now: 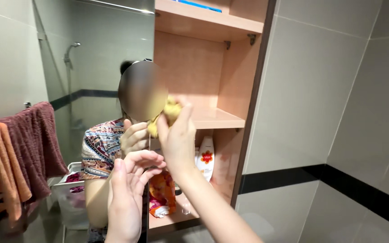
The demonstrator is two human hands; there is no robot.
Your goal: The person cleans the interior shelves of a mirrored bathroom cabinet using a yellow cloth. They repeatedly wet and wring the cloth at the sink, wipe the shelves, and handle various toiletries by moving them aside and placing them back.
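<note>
At the left edge of the frame, a dark red towel [37, 144] hangs beside an orange towel [1, 171]. In the upper left there is a shower head [70, 49] on the grey wall. A white laundry basket [70, 198] stands lower left. In the centre, the wooden cabinet [230, 81] holds a white bottle [206, 157] and a colourful cloth [163, 193] on its lower shelf.
</note>
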